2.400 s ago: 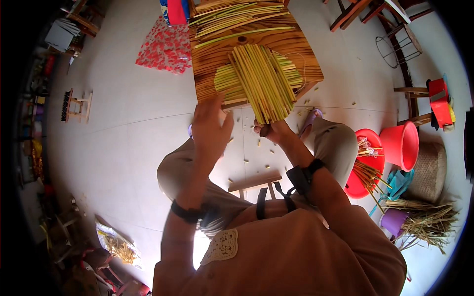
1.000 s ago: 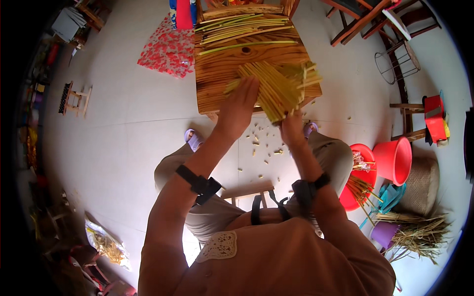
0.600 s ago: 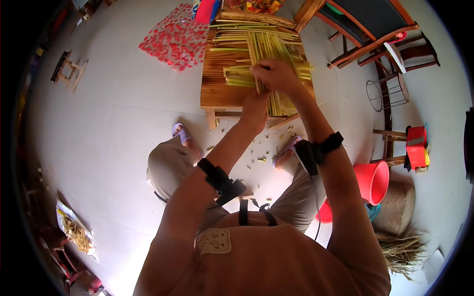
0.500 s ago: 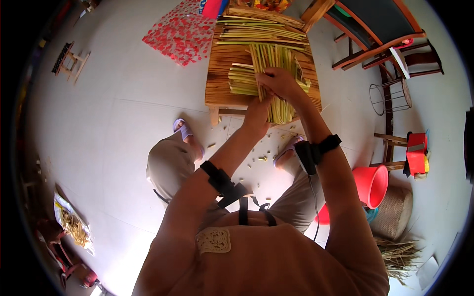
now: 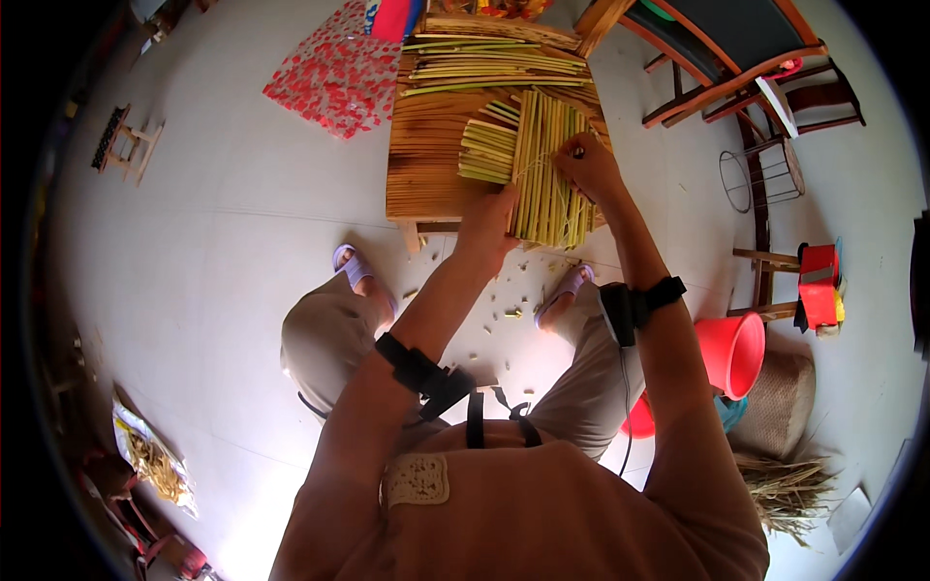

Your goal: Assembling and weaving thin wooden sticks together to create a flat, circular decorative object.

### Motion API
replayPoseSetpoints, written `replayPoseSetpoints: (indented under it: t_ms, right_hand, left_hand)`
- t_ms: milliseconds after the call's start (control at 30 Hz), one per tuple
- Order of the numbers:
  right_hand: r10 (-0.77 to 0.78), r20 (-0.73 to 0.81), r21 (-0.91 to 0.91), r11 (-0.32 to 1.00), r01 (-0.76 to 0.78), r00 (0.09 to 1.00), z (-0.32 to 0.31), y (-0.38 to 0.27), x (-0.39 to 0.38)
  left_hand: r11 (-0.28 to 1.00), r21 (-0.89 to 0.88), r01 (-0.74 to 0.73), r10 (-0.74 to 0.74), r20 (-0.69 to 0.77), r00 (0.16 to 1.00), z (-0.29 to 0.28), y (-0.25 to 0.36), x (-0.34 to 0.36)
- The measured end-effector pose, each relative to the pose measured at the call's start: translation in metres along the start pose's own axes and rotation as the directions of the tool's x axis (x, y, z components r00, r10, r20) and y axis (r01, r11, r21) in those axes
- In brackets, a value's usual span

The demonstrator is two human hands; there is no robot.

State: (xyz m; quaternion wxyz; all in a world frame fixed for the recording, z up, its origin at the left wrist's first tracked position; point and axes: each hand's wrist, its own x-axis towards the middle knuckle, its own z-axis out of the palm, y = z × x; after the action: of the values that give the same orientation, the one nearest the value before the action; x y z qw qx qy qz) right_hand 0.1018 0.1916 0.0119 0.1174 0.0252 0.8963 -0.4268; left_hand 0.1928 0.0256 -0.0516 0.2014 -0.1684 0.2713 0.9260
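A mat of greenish-yellow plant stalks [image 5: 539, 189], laid side by side, rests on the near part of a wooden bench [image 5: 417, 155] and reaches its near edge. My left hand [image 5: 487, 225] grips the mat's left edge near its lower corner; some of its fingers are hidden. Over the mat's right side is my right hand [image 5: 593, 169], fingers pinched together; what is between them is too small to make out. A thin pale thread crosses the stalks between my hands. Shorter cut stalks [image 5: 484, 152] lie crosswise at the mat's left.
More long stalks [image 5: 494, 66] lie across the bench's far end. Red-patterned plastic sheeting [image 5: 334, 77] is on the floor to the left. Stalk scraps [image 5: 512, 313] litter the floor between my feet. At right stand a red bucket [image 5: 731, 353], a woven basket [image 5: 783, 402] and a dark-backed chair [image 5: 741, 39].
My right hand has moved right, from the mat's left edge across to its right side. My left hand stays at the left edge. The whole view has shifted slightly.
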Motion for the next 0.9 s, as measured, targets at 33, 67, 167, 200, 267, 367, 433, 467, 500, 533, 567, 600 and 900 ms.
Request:
replayPoseSetpoints:
  t_ms: [33,67,167,200,267,367,433,467,500,533,567,600,900]
  right_hand:
    - [-0.005,-0.044,-0.037,0.999,0.003,0.999,-0.004,0.010,0.001]
    - [-0.005,-0.049,-0.024,1.000,0.004,0.999,-0.005,0.004,0.000]
    - [0.001,0.022,-0.027,1.000,0.000,1.000,-0.014,0.001,0.001]
    - [-0.148,-0.177,-0.119,0.985,0.128,0.973,-0.019,0.012,0.005]
    - [-0.296,-0.359,-0.226,0.948,0.226,0.885,-0.027,0.008,-0.002]
    - [-0.067,-0.489,-0.225,0.973,-0.052,0.870,-0.052,0.018,-0.017]
    - [0.041,-0.337,-0.107,0.991,-0.082,0.941,-0.061,0.030,-0.015]
    - [0.119,-0.150,0.003,0.993,-0.120,0.981,-0.065,0.033,-0.017]
    - [0.150,-0.013,0.038,0.988,-0.150,0.989,-0.067,0.035,-0.018]
    - [0.153,-0.021,0.046,0.987,-0.152,0.988,-0.068,0.037,-0.018]
    - [0.146,0.045,0.090,0.985,-0.149,0.988,-0.068,0.041,-0.016]
    - [0.133,0.111,0.134,0.980,-0.148,0.985,-0.068,0.043,-0.015]
    - [-0.052,0.539,0.589,0.737,-0.332,0.841,-0.091,0.028,-0.027]
  left_hand:
    - [0.985,0.164,0.050,-0.035,-0.093,0.995,0.007,0.004,-0.009]
    - [0.941,0.322,0.103,-0.040,-0.197,0.980,0.007,0.010,-0.019]
    - [0.923,0.374,0.088,-0.037,-0.141,0.989,0.002,0.012,-0.025]
    - [0.918,0.386,0.091,-0.041,-0.135,0.990,0.003,0.010,-0.024]
    - [0.905,0.416,0.094,-0.017,-0.185,0.983,0.009,0.013,-0.026]
    - [0.846,0.522,0.106,-0.043,-0.131,0.990,0.009,0.015,-0.024]
    - [0.871,0.480,0.099,-0.043,-0.125,0.991,0.012,0.014,-0.025]
    - [0.899,0.428,0.088,-0.035,-0.129,0.991,0.015,0.015,-0.026]
    - [0.895,0.437,0.093,-0.044,-0.122,0.992,0.017,0.016,-0.027]
    - [0.905,0.413,0.104,-0.057,-0.124,0.991,0.023,0.018,-0.030]
    - [0.914,0.389,0.114,-0.070,-0.125,0.990,0.026,0.020,-0.031]
    - [0.911,0.396,0.115,-0.072,-0.121,0.990,0.025,0.019,-0.029]
    - [0.922,0.372,-0.108,0.060,0.140,0.988,0.015,0.038,-0.065]
